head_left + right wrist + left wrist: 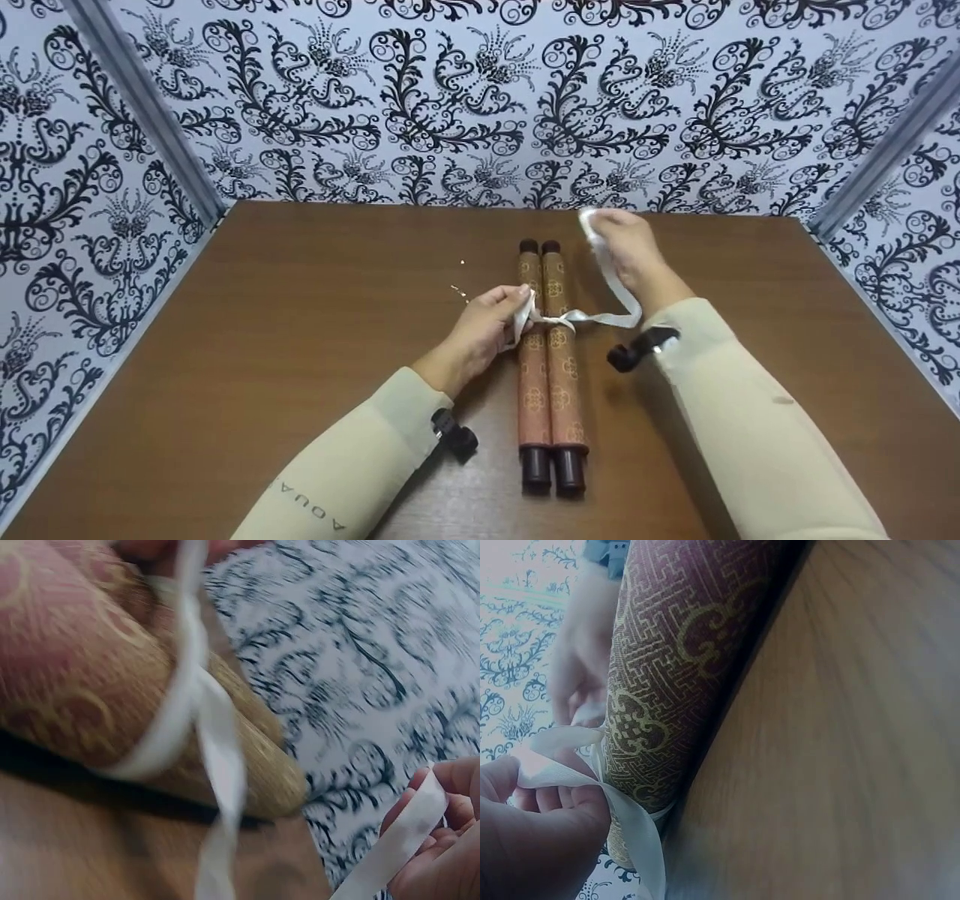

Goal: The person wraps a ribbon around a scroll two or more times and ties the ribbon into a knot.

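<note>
Two patterned scroll rolls (533, 382) with dark end knobs lie side by side on the brown table, pointing away from me. A white ribbon (600, 319) passes around them near the middle and crosses on top. My left hand (484, 326) pinches one end of the ribbon between thumb and fingers, right beside the left roll. Up and to the right, my right hand (630, 244) holds the other end, and the ribbon hangs from it in a loose curve back to the rolls. In the left wrist view the ribbon (634, 829) drapes over the left fingers.
The brown table (300, 315) extends around the rolls. Patterned black-and-white panels (480, 97) stand at the back and sides. Small bright flecks (459, 291) show left of the rolls. Black wrist cameras (454, 436) are strapped over both sleeves.
</note>
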A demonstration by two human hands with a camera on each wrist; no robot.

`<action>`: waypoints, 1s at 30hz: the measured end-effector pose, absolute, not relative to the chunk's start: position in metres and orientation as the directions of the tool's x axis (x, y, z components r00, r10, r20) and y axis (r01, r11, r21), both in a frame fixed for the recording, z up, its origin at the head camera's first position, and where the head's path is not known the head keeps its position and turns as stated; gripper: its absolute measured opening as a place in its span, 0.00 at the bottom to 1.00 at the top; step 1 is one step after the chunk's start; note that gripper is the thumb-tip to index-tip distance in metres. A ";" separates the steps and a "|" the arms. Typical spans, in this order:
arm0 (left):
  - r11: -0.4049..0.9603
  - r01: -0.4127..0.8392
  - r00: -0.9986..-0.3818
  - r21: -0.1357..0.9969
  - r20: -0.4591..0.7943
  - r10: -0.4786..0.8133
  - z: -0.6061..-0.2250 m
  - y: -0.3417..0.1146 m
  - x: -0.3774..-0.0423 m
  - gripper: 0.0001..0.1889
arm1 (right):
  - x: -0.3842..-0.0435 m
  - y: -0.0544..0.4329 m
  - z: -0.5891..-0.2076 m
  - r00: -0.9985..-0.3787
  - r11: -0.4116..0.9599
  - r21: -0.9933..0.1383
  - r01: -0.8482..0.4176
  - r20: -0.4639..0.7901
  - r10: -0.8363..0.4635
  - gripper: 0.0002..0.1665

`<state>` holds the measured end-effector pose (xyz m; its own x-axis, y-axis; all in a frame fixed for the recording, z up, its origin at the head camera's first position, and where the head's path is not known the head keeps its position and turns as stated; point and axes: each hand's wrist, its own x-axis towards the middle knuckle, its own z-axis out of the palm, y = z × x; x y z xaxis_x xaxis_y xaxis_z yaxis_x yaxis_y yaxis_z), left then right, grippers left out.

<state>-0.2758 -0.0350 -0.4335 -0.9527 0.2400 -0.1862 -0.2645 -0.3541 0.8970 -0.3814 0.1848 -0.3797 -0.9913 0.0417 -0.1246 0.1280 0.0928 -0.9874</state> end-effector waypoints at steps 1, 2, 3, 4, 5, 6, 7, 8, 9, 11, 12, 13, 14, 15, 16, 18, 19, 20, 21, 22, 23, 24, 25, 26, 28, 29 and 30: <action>-0.352 -0.266 -0.952 0.897 -0.188 0.241 -0.434 -0.035 -0.276 0.10 | -0.381 0.177 -0.380 -0.993 0.129 -0.984 0.120 -0.119 0.019 0.26; -0.349 -0.267 -0.952 0.898 -0.189 0.241 -0.434 -0.035 -0.276 0.10 | -0.380 0.169 -0.381 -0.994 0.169 -0.980 0.108 -0.111 -0.014 0.24; -0.347 -0.268 -0.952 0.899 -0.191 0.240 -0.435 -0.035 -0.276 0.10 | -0.379 0.162 -0.382 -0.994 0.216 -0.973 0.085 -0.099 -0.056 0.23; -0.348 -0.266 -0.952 0.899 -0.189 0.240 -0.435 -0.035 -0.276 0.10 | -0.378 0.155 -0.384 -0.990 0.265 -0.963 0.055 -0.086 -0.110 0.21; -0.347 -0.265 -0.952 0.899 -0.188 0.240 -0.435 -0.034 -0.276 0.10 | -0.376 0.149 -0.385 -0.982 0.324 -0.946 0.010 -0.070 -0.174 0.19; -0.346 -0.264 -0.953 0.900 -0.187 0.239 -0.435 -0.034 -0.276 0.10 | -0.375 0.144 -0.386 -0.966 0.380 -0.924 -0.048 -0.053 -0.252 0.18; -0.346 -0.262 -0.953 0.901 -0.186 0.239 -0.435 -0.033 -0.276 0.10 | -0.373 0.140 -0.386 -0.944 0.436 -0.893 -0.110 -0.043 -0.327 0.16; -0.342 -0.260 -0.954 0.903 -0.184 0.239 -0.435 -0.033 -0.276 0.10 | -0.371 0.136 -0.387 -0.916 0.488 -0.854 -0.180 -0.035 -0.400 0.16; -0.340 -0.257 -0.954 0.904 -0.181 0.239 -0.434 -0.033 -0.276 0.10 | -0.369 0.134 -0.388 -0.886 0.525 -0.815 -0.244 -0.032 -0.462 0.16; -0.341 -0.246 -0.956 0.907 -0.169 0.241 -0.434 -0.032 -0.276 0.11 | -0.365 0.131 -0.388 -0.834 0.555 -0.759 -0.339 -0.031 -0.551 0.17; -0.343 -0.242 -0.956 0.908 -0.163 0.242 -0.434 -0.031 -0.276 0.11 | -0.364 0.130 -0.389 -0.821 0.555 -0.752 -0.355 -0.033 -0.570 0.17; -0.345 -0.236 -0.957 0.908 -0.157 0.242 -0.433 -0.031 -0.276 0.11 | -0.362 0.130 -0.389 -0.822 0.561 -0.747 -0.358 -0.033 -0.569 0.18; -0.345 -0.231 -0.958 0.910 -0.152 0.242 -0.433 -0.031 -0.276 0.12 | -0.361 0.131 -0.389 -0.829 0.560 -0.747 -0.359 -0.022 -0.559 0.18; -0.350 -0.226 -0.960 0.909 -0.146 0.240 -0.433 -0.031 -0.276 0.12 | -0.360 0.132 -0.389 -0.840 0.559 -0.748 -0.357 -0.005 -0.543 0.18; -0.342 -0.220 -0.962 0.913 -0.144 0.234 -0.433 -0.031 -0.276 0.12 | -0.359 0.134 -0.389 -0.849 0.555 -0.748 -0.363 0.020 -0.528 0.17; -0.322 -0.216 -0.965 0.922 -0.150 0.217 -0.433 -0.031 -0.276 0.11 | -0.358 0.138 -0.389 -0.867 0.540 -0.759 -0.364 0.064 -0.494 0.17; -0.309 -0.212 -0.967 0.927 -0.152 0.206 -0.433 -0.031 -0.276 0.10 | -0.357 0.140 -0.389 -0.872 0.532 -0.763 -0.366 0.082 -0.482 0.16; -0.297 -0.209 -0.968 0.932 -0.155 0.195 -0.433 -0.032 -0.276 0.09 | -0.356 0.143 -0.390 -0.875 0.522 -0.769 -0.368 0.096 -0.475 0.16; -0.284 -0.207 -0.970 0.936 -0.159 0.183 -0.433 -0.032 -0.276 0.09 | -0.355 0.146 -0.391 -0.875 0.512 -0.774 -0.372 0.109 -0.472 0.17; -0.271 -0.207 -0.971 0.940 -0.164 0.171 -0.434 -0.033 -0.276 0.08 | -0.354 0.149 -0.392 -0.874 0.499 -0.780 -0.376 0.121 -0.470 0.17; -0.267 -0.208 -0.972 0.941 -0.169 0.162 -0.434 -0.033 -0.276 0.08 | -0.353 0.153 -0.392 -0.878 0.491 -0.788 -0.371 0.126 -0.461 0.18; -0.264 -0.209 -0.973 0.942 -0.174 0.152 -0.434 -0.034 -0.276 0.08 | -0.352 0.156 -0.393 -0.883 0.473 -0.803 -0.361 0.131 -0.451 0.18; -0.258 -0.207 -0.974 0.944 -0.175 0.144 -0.434 -0.034 -0.276 0.08 | -0.350 0.160 -0.394 -0.888 0.454 -0.820 -0.350 0.136 -0.439 0.18; -0.255 -0.209 -0.974 0.944 -0.178 0.137 -0.434 -0.034 -0.276 0.08 | -0.349 0.163 -0.394 -0.893 0.437 -0.832 -0.341 0.142 -0.427 0.18; -0.252 -0.209 -0.975 0.945 -0.182 0.127 -0.433 -0.034 -0.276 0.08 | -0.345 0.168 -0.395 -0.902 0.391 -0.865 -0.315 0.145 -0.406 0.18; -0.252 -0.208 -0.975 0.945 -0.182 0.124 -0.433 -0.035 -0.276 0.08 | -0.344 0.170 -0.395 -0.906 0.365 -0.882 -0.297 0.139 -0.401 0.18; -0.250 -0.204 -0.976 0.946 -0.179 0.121 -0.433 -0.035 -0.276 0.08 | -0.342 0.171 -0.395 -0.905 0.340 -0.897 -0.282 0.131 -0.404 0.18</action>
